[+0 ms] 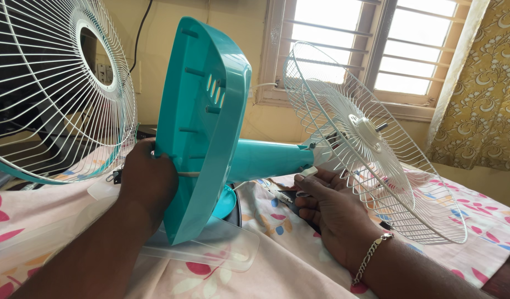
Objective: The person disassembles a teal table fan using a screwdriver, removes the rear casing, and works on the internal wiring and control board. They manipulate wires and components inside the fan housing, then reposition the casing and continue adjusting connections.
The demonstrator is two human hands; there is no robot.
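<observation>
A teal table fan lies on its side on a flowered bedsheet (288,266). My left hand (148,180) grips the edge of its teal base (202,122), which stands up facing me. The teal neck (268,159) runs right to the white rear wire guard (371,149), where the motor shaft pokes through. My right hand (329,210), with a chain bracelet at the wrist, rests under the neck by the guard, fingers curled near a white cord piece. Whether it grips anything is unclear.
A second white wire guard (55,88) with a teal rim stands at the left. A clear plastic fan blade (210,249) lies on the sheet under the base. A barred window (371,44) and a yellow patterned curtain (482,94) are behind.
</observation>
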